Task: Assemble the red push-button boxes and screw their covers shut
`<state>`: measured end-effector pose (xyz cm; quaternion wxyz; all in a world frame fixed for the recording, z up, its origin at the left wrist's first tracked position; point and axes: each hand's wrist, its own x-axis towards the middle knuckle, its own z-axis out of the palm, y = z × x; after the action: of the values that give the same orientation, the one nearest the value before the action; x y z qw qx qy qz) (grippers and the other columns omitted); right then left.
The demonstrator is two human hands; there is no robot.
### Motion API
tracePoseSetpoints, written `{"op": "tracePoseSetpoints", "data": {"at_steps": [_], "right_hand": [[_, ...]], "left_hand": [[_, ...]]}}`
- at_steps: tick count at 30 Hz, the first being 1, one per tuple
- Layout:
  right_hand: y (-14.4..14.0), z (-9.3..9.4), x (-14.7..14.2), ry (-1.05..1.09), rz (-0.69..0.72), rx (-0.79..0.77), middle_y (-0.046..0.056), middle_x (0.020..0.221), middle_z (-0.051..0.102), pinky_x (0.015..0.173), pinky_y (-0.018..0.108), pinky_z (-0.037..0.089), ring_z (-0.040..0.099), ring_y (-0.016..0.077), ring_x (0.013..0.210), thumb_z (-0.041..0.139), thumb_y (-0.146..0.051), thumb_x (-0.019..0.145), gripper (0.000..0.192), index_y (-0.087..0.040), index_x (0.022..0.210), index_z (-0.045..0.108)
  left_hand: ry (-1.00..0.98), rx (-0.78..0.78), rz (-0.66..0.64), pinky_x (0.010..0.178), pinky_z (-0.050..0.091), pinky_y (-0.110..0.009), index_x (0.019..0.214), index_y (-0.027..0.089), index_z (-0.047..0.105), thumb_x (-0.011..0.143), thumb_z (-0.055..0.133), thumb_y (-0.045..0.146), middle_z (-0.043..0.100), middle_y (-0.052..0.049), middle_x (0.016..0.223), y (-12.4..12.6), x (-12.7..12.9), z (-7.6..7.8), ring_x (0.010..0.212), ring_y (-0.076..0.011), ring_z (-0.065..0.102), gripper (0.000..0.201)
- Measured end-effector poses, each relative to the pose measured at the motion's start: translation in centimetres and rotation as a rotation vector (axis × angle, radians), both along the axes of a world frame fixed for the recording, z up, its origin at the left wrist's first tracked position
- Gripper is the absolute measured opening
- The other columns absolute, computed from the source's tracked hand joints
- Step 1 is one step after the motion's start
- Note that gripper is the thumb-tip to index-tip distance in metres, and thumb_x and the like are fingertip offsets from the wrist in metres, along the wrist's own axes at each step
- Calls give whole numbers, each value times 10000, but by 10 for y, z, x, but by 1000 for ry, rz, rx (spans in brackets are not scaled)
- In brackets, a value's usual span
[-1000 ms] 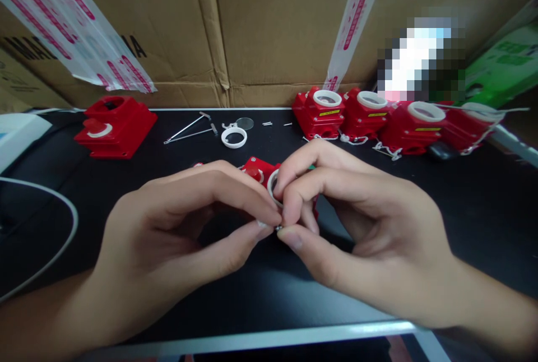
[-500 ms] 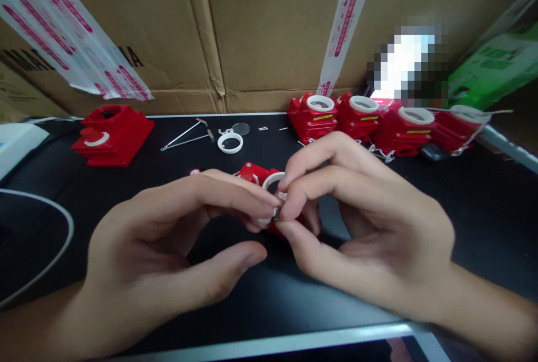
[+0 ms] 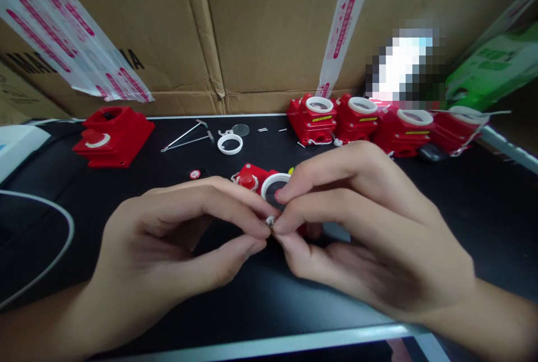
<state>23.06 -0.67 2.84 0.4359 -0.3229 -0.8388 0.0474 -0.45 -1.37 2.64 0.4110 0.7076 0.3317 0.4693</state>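
A black table stands against cardboard boxes. The left hand and right hand, fingers pinched nearly closed, grip a small metal piece above a red housing.

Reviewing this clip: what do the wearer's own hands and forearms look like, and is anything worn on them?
Both the left hand and the right hand are bare: no gloves, rings, watch or sleeves show. Forearms are uncovered to the frame edge. Fingernails are short and unpainted.

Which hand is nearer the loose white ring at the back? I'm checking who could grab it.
Left. The left hand lies in front of the white ring, slightly left of it; the right hand is farther off to the ring's right and nearer the camera.
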Motion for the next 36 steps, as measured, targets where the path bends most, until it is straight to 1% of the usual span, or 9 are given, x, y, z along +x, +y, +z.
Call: {"op": "tracePoseSetpoints", "data": {"at_steps": [4,8,14,19,23,26,29,32,36], "right_hand": [[4,0,3,-24,64,9,57,1103,786,774,294,696,780,190,886,791,-264,1036,36,-289,1043,767],[7,0,4,-27,110,-9,66,1101,793,801,350,714,781,224,901,816,-212,994,116,-300,1036,753],[6,2,0,17,184,-50,49,1095,791,838,325,719,778,195,888,822,-134,959,178,-287,989,737],[6,0,0,45,190,-104,58,1092,807,803,271,702,795,176,946,801,-133,982,117,-238,1001,754],[9,0,2,12,273,-123,38,1062,829,842,261,696,811,162,949,758,-107,997,132,-237,1018,752],[9,2,3,8,256,-124,21,1043,840,847,232,689,816,138,928,733,-120,1039,123,-238,1015,753],[8,2,3,9,251,-125,16,1056,848,856,201,679,819,120,937,727,-122,1054,118,-232,1022,755],[9,2,4,-15,274,-136,21,1088,849,853,215,682,823,134,946,733,-118,1037,129,-245,1041,755],[9,1,5,-38,295,-146,21,1058,839,820,237,683,818,152,916,726,-119,1017,148,-264,1037,740]], "left_hand": [[-52,-41,54,941,706,-179,1019,262,874,833,868,-35,890,67,964,-2,5,2,900,-116,841,350],[0,-41,58,923,701,-177,948,250,874,859,841,-21,896,72,944,-1,6,5,889,-111,839,287],[148,42,113,845,678,-195,897,278,824,895,804,59,860,94,889,-2,1,5,817,-108,787,220],[243,140,138,879,651,-218,923,292,792,921,778,79,836,114,889,-5,-1,8,815,-105,769,214],[251,103,133,842,646,-220,908,291,787,918,768,94,835,101,894,-4,-1,8,818,-118,776,198],[223,69,136,846,655,-246,905,286,792,917,780,107,844,75,905,-3,-1,6,840,-143,783,179],[227,63,140,751,644,-235,922,285,797,914,785,121,844,63,892,-2,-1,4,830,-155,789,165],[260,79,138,632,605,-211,940,293,801,912,805,155,841,62,883,-3,-2,4,816,-159,793,142],[333,135,135,618,597,-216,917,294,798,922,800,176,841,61,882,-3,-4,7,792,-162,794,119]]}}
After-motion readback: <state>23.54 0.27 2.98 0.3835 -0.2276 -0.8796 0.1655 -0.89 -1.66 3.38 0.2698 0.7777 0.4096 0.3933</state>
